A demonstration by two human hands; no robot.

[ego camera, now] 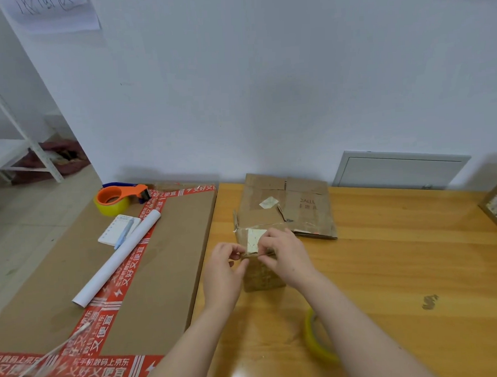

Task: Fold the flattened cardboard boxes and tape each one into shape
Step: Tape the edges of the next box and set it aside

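Wooden orange-brown desk [404, 266], seen from the head camera, carried the work directly under the fingers. A large flat brown cardboard carton [170, 250], bound with red printed tape, lay to the left of the fingers, its edge meeting the desk. A flattened brown cardboard box [305, 205] lay just beyond the fingers, against the white wall. A small brown cardboard box [262, 274] with a pale label stood upright on the desk between the two hands, in front of the flattened one. The left hand [223, 273] and the right hand [285, 255] both met at its near top edge: the fingers [236, 251] of the left hand were curled, thumb and forefinger pinching that edge, and the right-hand fingers were curled over the same edge from the other side, pinching it too. A white rolled paper tube [118, 255] lay on the carton, well left of the fingers. An orange tape dispenser with a yellow roll [118, 196] sat further left and beyond. A loose yellow tape roll [315, 340] lay nearer than the fingers, partly hidden by the right forearm. A white notepad [115, 228] with a blue pen [124, 233] on it lay beside the tube.
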